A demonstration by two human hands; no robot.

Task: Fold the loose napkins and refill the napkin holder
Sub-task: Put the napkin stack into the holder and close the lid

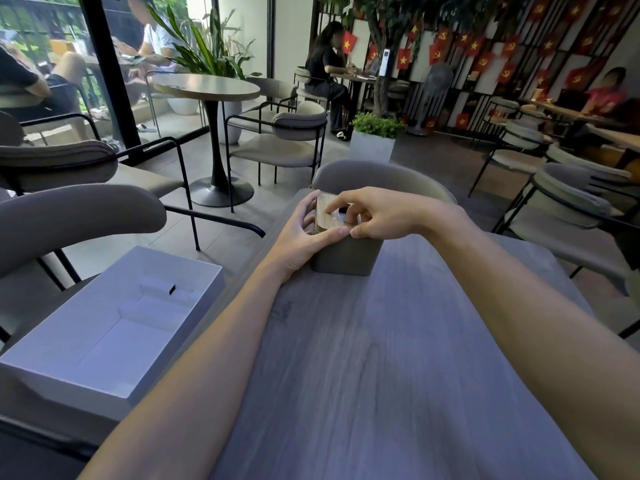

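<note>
**Both hands on the holder**

Café room; grey wood-grain table (398, 358). The holder (346, 258) stands upright near the table's far edge with its lid (327, 211) facing up, long axis running away from the person. The left hand (301, 237) clasps the holder's left side. The right hand (377, 216) pinches the lid.

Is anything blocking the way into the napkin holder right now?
Yes: the wooden lid sits closed on top of the napkin holder. The left hand and right hand both hold that lid, nothing between.
</note>
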